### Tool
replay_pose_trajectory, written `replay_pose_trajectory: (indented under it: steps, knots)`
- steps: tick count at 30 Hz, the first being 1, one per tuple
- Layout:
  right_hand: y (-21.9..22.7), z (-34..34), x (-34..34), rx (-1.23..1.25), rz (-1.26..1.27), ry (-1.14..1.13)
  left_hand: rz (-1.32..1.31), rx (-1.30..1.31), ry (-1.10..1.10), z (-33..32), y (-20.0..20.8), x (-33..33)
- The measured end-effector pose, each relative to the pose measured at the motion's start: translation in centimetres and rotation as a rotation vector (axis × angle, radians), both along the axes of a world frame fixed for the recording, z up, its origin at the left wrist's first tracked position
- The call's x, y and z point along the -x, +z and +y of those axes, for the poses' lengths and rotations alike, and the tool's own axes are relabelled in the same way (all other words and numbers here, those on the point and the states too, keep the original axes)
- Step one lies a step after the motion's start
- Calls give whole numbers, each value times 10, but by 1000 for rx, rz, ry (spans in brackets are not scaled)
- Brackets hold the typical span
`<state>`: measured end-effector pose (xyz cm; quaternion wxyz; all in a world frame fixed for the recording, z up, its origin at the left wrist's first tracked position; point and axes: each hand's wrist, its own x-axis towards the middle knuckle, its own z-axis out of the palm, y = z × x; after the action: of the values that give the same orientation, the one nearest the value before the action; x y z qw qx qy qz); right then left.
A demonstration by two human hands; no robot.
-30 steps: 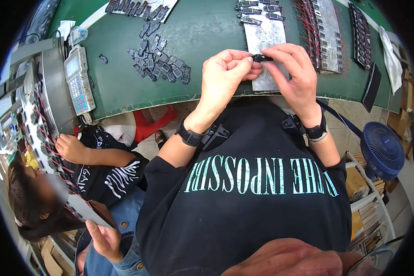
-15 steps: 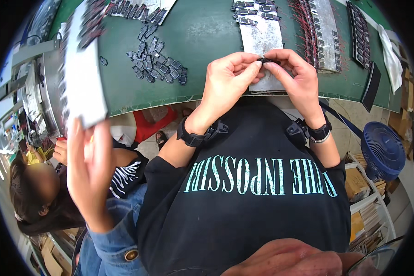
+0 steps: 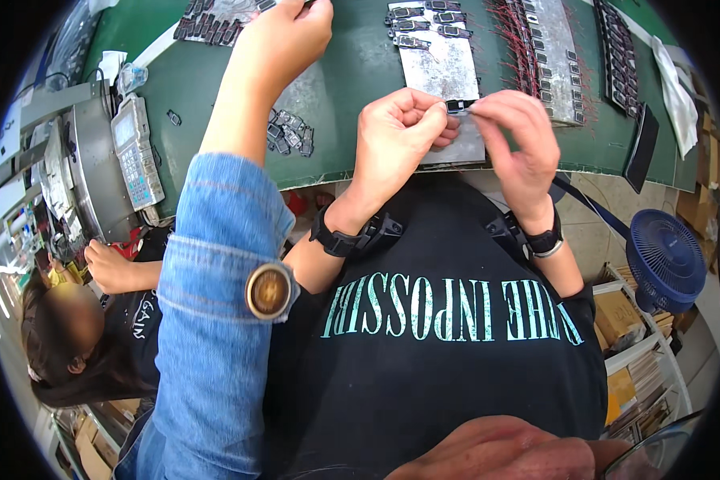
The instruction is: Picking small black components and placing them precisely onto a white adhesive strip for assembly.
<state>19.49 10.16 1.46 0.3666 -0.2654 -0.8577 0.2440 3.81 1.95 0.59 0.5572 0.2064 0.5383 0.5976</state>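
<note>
A small black rectangular component (image 3: 458, 106), probably a speaker module, is pinched between the thumb and index finger of my left hand (image 3: 398, 140). My right hand (image 3: 524, 138) is at the component's right end, thumb and index fingertip pinched together; anything between them is too small to make out. Below both hands lies a metal plate (image 3: 442, 74) on the green table. Similar black components (image 3: 410, 26) stand in two short columns on its far part.
A co-worker's denim sleeve (image 3: 216, 232) and hand (image 3: 284, 44) reach across from the left. Loose components (image 3: 292, 132) lie past that arm. A grey keypad device (image 3: 136, 152) stands at the left. Rightward are a plate with red-wired parts (image 3: 554, 60) and a blue fan (image 3: 666, 260).
My right fingers have shifted slightly right, exposing more of the component. The co-worker's arm has swung forward over the table, and the long plate at the left has gone from there.
</note>
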Motion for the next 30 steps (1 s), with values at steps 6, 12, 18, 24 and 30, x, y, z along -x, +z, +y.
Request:
replay_pose_trajectory:
  steps: [6, 12, 18, 24, 30]
  knots:
    - [17, 1, -2, 492, -44, 7, -10, -13, -8, 3, -4, -7]
    - [7, 7, -6, 652, -27, 26, -16, -19, -25, 2, -2, -5]
    - [-6, 14, -7, 872, 161, 63, -11, 9, -71, 2, 2, -4]
    - [-1, 21, -13, 1257, 112, 135, 5, 13, -59, 1, 7, -5]
    - [-4, 19, -10, 1322, 225, 151, -35, -36, -26, 2, 8, -9]
